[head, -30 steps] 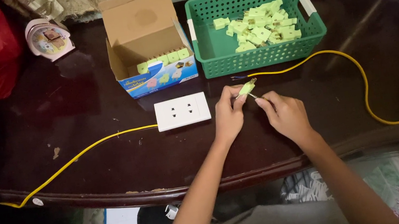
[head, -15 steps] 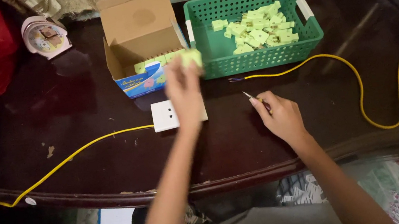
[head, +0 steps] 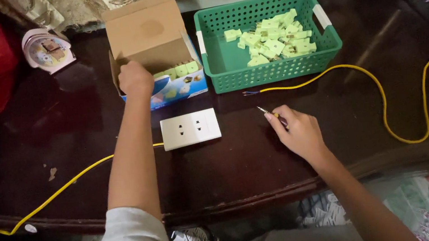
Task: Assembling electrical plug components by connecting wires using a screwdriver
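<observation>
Dim, soft overhead light; faint sheen on dark table (head: 360, 31); murky, shadowed edges.

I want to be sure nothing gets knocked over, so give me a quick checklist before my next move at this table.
1. Left hand inside the cardboard box: ok.
2. What the left hand holds: cannot tell, fingers hidden.
3. Right hand gripping the screwdriver: ok.
4. Socket flat on the table, apart from both hands: ok.
5. Yellow cable end bare by the basket: ok.
</observation>
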